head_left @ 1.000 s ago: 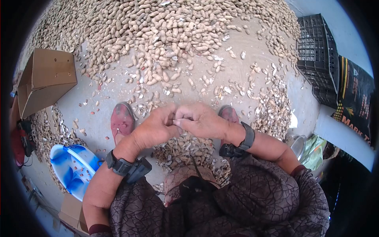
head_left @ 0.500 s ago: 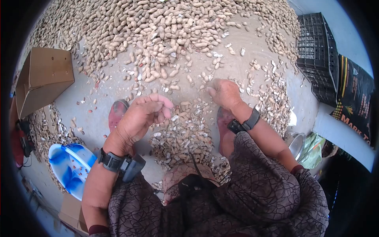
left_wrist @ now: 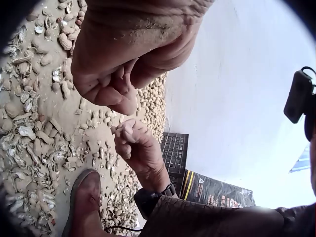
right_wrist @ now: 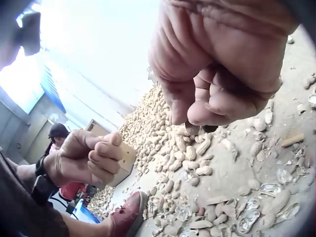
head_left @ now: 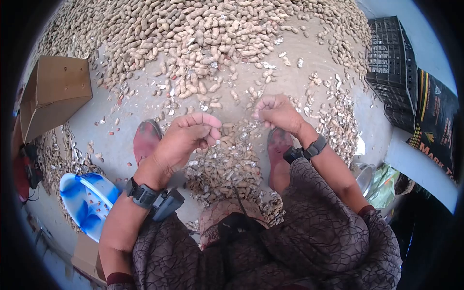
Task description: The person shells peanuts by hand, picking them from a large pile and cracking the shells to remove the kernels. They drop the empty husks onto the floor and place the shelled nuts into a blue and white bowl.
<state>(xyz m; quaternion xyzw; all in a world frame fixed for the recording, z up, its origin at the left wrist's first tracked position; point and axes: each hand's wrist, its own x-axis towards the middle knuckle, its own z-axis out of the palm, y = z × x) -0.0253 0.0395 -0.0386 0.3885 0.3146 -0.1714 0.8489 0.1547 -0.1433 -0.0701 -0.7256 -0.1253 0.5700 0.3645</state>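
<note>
My right hand hovers over the floor by the right shoe, thumb and fingers pinched together. In the right wrist view, a small tan peanut peeks from between its fingertips, mostly hidden. My left hand hangs apart from it, above the left side of a heap of peanut shells. Its fingers are curled in toward the palm with the thumb against them, and nothing shows between them in the left wrist view. A large spread of unshelled peanuts covers the floor ahead.
A cardboard box stands at the left, with a blue and white basin of loose kernels nearer me. At the right are a black crate, a printed black sack and more shells. Another person sits beyond my left hand.
The hands were together over the shell heap, then parted, the right one reaching forward and right to the scattered peanuts. Since then, the left has shifted slightly right, fingers still curled.
</note>
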